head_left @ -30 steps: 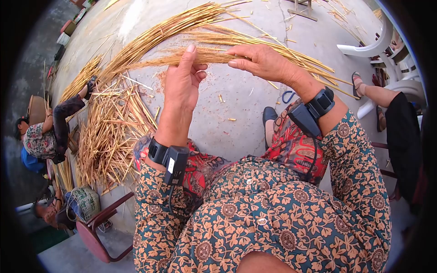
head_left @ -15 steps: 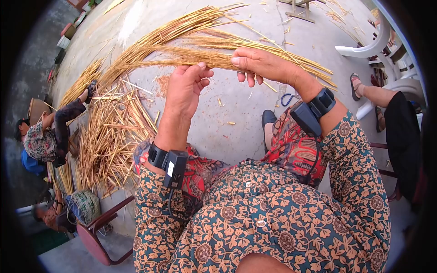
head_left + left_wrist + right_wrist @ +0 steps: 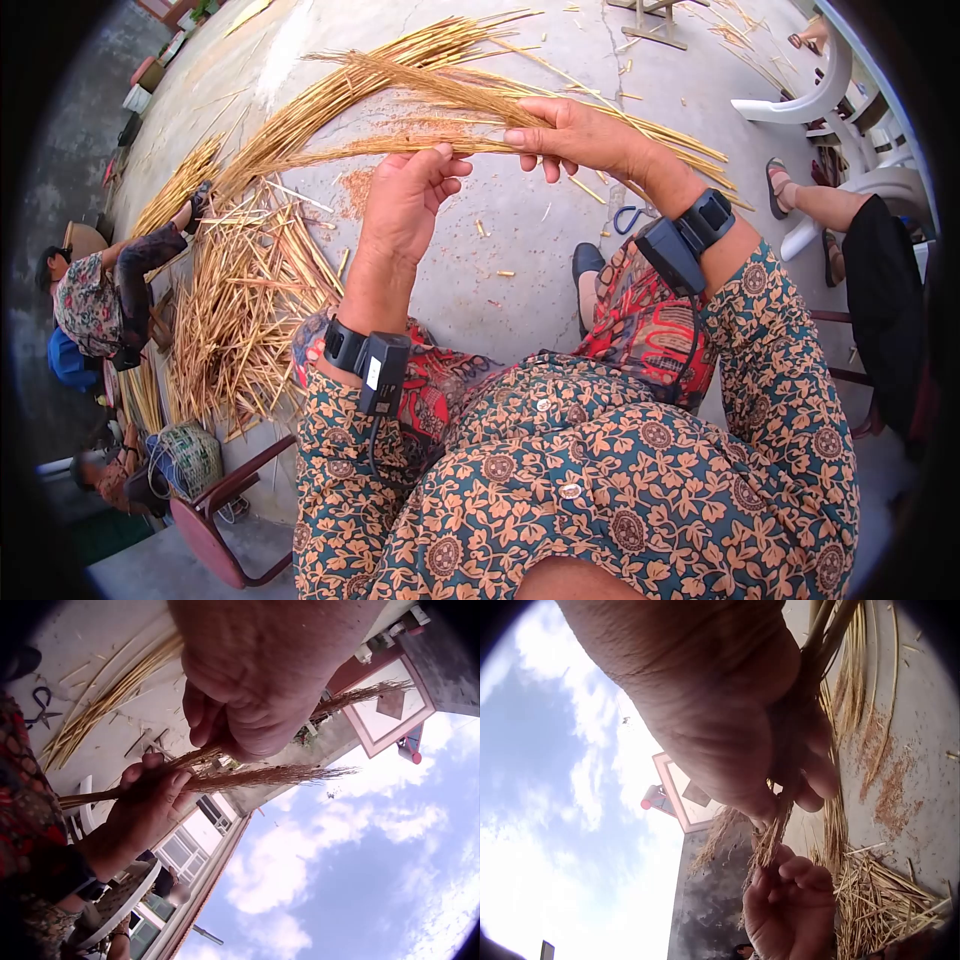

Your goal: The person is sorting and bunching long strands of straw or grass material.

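My right hand (image 3: 585,138) grips several broomcorn stalks whose brushy heads fan out to the left in the head view. One head (image 3: 425,78) slants up and away. Below it lies a thinner head (image 3: 350,150), which my left hand (image 3: 405,195) pinches between thumb and fingers, close beside the right hand. Both brushy heads, the nearer (image 3: 277,776) and the farther (image 3: 367,691), show against sky and wall in the left wrist view. In the right wrist view, the left hand (image 3: 791,907) is at the brush just below the right fingers.
A long bundle of stalks (image 3: 375,65) lies on the concrete ahead, with a heap of cut stalks (image 3: 245,310) to the left. Blue-handled scissors (image 3: 43,709) lie on the floor. White plastic chairs (image 3: 790,108) stand right, a maroon chair (image 3: 205,530) lower left. Other people sit on both sides.
The heads, close together a second ago, have parted; one has swung up and away. My left thumb, raised at first, has come down onto the lower head. The right hand keeps its hold.
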Motion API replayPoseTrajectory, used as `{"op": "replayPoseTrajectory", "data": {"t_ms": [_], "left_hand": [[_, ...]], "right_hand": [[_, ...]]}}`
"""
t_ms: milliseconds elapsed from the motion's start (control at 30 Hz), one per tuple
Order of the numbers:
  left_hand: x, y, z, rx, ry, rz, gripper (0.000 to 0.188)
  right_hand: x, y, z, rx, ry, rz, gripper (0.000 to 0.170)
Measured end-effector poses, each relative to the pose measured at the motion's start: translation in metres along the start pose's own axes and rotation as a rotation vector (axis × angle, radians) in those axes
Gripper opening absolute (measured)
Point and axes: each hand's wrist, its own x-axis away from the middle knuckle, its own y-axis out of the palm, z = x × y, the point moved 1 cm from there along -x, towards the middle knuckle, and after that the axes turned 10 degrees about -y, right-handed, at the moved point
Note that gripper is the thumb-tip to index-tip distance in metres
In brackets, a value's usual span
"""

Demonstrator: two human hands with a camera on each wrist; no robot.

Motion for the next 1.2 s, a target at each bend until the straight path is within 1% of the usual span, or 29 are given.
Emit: {"op": "replayPoseTrajectory", "data": {"t_ms": [33,100,200,300,400,500,533,633,733,833,933,1033,1200], "left_hand": [[0.001,0.0,0.0,0.0,0.004,0.002,0.014],[0.002,0.003,0.002,-0.001,0.012,0.006,0.014],[0.007,0.014,0.006,-0.107,-0.048,0.144,0.015],[0.01,0.01,0.005,-0.401,-0.124,0.107,0.018],[0.016,0.022,0.002,-0.65,0.27,0.264,0.016],[0.013,0.025,0.013,-1.375,1.096,0.511,0.016],[0.013,0.026,0.011,-1.399,1.019,0.498,0.018],[0.009,0.025,0.008,-1.494,1.056,0.541,0.015],[0.009,0.028,0.009,-1.515,1.042,0.521,0.015],[0.01,0.027,0.008,-1.504,1.007,0.466,0.015],[0.008,0.027,0.004,-1.394,0.898,0.439,0.015],[0.006,0.027,0.003,-1.412,1.013,0.428,0.017],[0.003,0.028,0.0,-1.4,1.002,0.423,0.017]], "right_hand": [[-0.001,0.0,0.002,-0.041,-0.004,0.005,0.031],[-0.002,0.0,0.003,-0.01,-0.026,0.007,0.031],[-0.004,-0.002,0.005,0.028,-0.02,0.024,0.031],[-0.006,-0.003,0.007,0.07,0.007,0.054,0.031],[-0.005,-0.002,0.006,0.093,0.008,0.066,0.031],[-0.005,0.0,0.008,0.09,-0.012,0.06,0.032],[-0.005,0.001,0.007,0.09,-0.023,0.056,0.033],[0.0,0.003,-0.002,0.055,0.02,0.017,0.035],[-0.003,0.004,0.001,0.05,0.039,0.039,0.036],[-0.001,0.003,0.001,0.065,0.047,0.04,0.033],[-0.002,0.004,0.001,0.062,0.045,0.053,0.03],[-0.008,0.004,0.011,0.05,-0.065,0.043,0.028],[-0.007,0.003,0.007,0.09,-0.08,0.047,0.029]]}}
